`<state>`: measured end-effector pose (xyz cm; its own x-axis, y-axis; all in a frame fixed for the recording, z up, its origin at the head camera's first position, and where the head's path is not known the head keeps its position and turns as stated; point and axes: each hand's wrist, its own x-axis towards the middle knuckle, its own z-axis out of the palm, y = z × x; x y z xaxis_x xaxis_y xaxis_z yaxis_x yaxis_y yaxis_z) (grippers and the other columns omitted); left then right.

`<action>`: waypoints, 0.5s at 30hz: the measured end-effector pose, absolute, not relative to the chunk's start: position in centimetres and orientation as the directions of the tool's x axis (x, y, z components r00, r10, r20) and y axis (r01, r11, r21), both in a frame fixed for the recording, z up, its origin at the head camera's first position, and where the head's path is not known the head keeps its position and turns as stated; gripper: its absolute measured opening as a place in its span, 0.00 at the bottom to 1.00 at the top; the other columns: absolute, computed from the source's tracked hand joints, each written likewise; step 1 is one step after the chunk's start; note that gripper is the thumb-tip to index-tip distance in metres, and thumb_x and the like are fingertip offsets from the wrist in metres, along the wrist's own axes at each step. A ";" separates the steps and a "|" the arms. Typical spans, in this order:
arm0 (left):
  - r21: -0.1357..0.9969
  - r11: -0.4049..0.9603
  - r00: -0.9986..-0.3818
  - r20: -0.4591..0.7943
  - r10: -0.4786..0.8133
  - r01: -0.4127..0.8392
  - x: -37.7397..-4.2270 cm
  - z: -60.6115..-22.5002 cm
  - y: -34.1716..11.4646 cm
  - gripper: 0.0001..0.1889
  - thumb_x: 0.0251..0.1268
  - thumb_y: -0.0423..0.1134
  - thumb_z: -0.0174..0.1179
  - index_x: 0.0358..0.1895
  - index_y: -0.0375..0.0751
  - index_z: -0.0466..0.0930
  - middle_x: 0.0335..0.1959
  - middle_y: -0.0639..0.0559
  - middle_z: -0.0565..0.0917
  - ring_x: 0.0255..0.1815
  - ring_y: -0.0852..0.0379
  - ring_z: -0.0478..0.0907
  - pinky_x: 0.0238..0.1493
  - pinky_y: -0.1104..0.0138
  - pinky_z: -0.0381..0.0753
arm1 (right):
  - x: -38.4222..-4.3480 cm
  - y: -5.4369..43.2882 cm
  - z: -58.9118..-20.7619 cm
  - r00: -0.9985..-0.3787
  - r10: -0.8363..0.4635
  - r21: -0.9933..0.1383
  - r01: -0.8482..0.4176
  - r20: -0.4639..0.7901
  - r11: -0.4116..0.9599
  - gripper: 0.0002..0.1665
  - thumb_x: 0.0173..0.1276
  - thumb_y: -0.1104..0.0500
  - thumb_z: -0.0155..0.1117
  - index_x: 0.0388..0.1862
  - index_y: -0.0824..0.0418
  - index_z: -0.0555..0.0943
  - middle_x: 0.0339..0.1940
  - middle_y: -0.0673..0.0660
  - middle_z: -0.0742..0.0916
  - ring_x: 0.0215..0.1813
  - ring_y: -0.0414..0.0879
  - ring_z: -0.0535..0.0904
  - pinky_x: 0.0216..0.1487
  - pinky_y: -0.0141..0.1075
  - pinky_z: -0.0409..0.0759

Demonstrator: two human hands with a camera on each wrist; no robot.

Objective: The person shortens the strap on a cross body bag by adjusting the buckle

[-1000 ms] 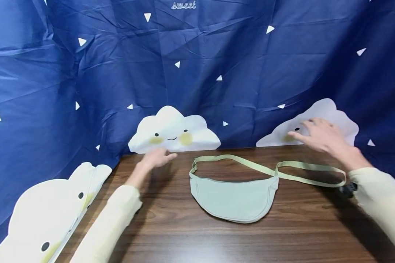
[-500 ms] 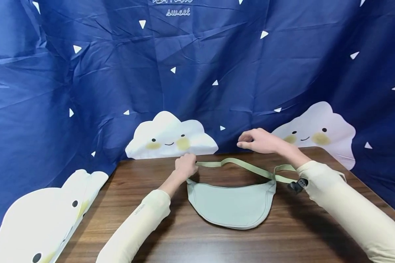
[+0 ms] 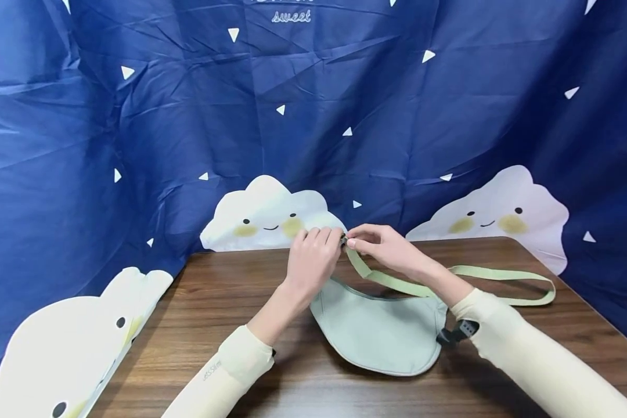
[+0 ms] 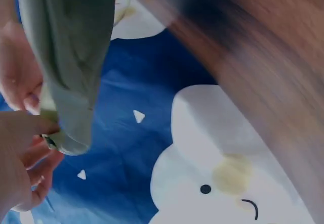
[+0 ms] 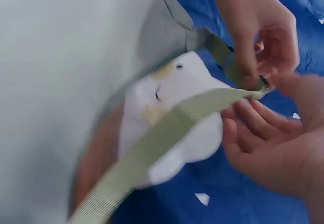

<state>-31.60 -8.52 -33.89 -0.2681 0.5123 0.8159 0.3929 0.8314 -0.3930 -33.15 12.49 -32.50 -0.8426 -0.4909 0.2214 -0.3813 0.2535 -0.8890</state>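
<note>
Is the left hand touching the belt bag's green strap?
Touching. The right wrist view shows the left hand with its thumb laid against the green strap, no gap between them.

Head view looks down and forward to twelve o'clock; both wrist views, much nearer, share the bag (image 4: 72,62).

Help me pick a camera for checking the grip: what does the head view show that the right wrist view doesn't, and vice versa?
Only the head view shows both sleeves, the word "sweet" and the strap loop lying on the right of the table.

Only the right wrist view shows the bag corner beside the left hand, hidden behind that hand in the head view.

Both show left hand and right hand gripping the strap, the bag, some table, the blue backdrop and a cloud.
</note>
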 end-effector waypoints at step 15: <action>0.346 0.305 -0.456 0.756 0.469 0.887 -28.8 -31.0 -9.6 0.19 0.63 0.43 0.74 0.54 0.41 0.84 0.49 0.56 0.84 0.52 0.57 0.79 0.55 0.65 0.77 | -29.6 12.8 -32.8 -0.817 -0.505 -0.934 -0.106 0.278 -0.341 0.07 0.70 0.70 0.65 0.46 0.63 0.81 0.39 0.57 0.87 0.42 0.48 0.81 0.43 0.34 0.78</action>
